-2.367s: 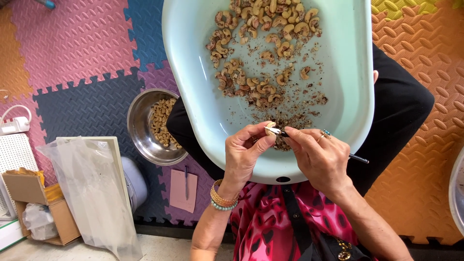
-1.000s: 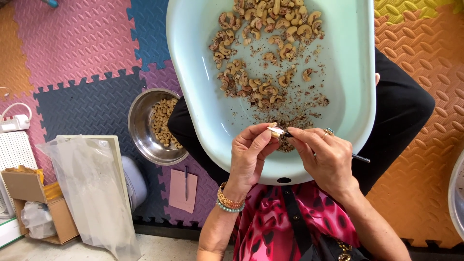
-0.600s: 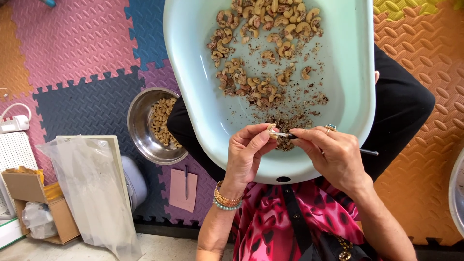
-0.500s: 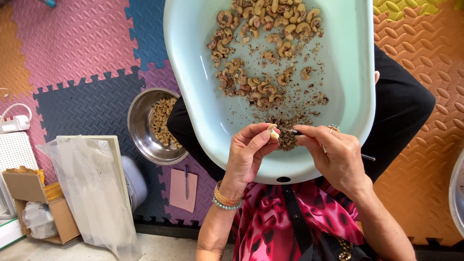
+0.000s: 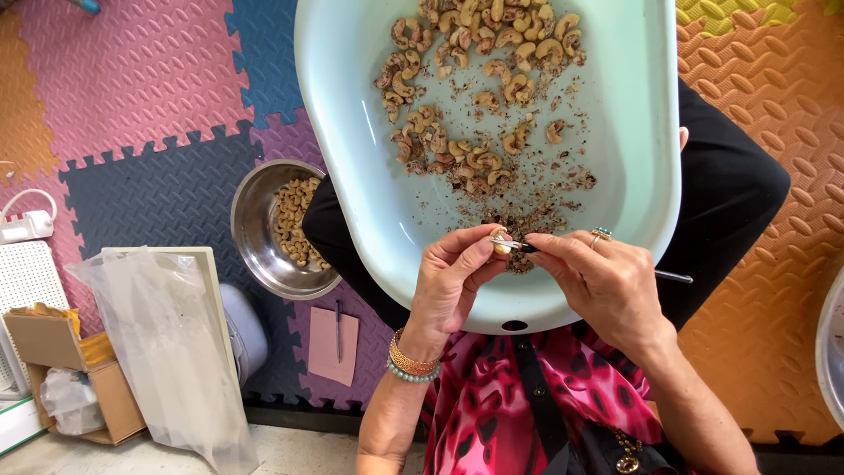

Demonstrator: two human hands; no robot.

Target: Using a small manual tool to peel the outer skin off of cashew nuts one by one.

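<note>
A pale green plastic basin [image 5: 633, 132] rests on my lap, with several unpeeled cashew nuts [image 5: 475, 79] and brown skin flakes [image 5: 527, 220] inside. My left hand [image 5: 450, 286] pinches a single cashew nut [image 5: 500, 241] over the basin's near rim. My right hand [image 5: 607, 286] grips a thin small knife [image 5: 673, 276], its tip touching the nut. The knife's handle pokes out to the right past my palm.
A steel bowl [image 5: 255, 237] with peeled cashews [image 5: 294, 220] sits on the foam floor mats at my left. Nearer lie a small pink pad with a pen [image 5: 335, 345], a clear plastic bag [image 5: 167, 352], a cardboard box [image 5: 61, 369] and a white power strip [image 5: 25, 229].
Both hands stay at the basin's near rim. The knife tip pulled away from the nut briefly, then returned to it; the nut has turned slightly in my left fingers.
</note>
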